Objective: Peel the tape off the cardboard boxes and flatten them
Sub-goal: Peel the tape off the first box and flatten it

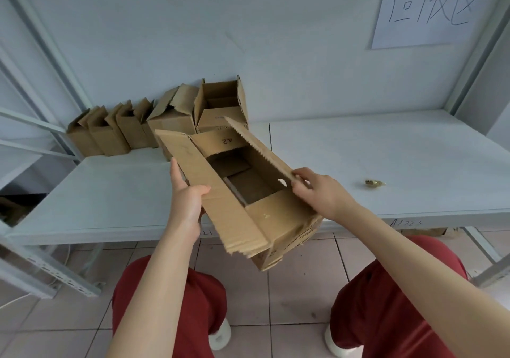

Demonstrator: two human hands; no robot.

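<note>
The open cardboard box [266, 215] is held tilted above the front edge of the bench [386, 150]. The left hand [185, 200] grips its left flap, thumb on top; the fingers [300, 177] of the right hand [321, 193] pinch the right flap.

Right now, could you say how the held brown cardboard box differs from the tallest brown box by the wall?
The held brown cardboard box is long and tilted in mid-air; the tallest brown box is squarer and stands upright on the white table. Both are open.
</note>
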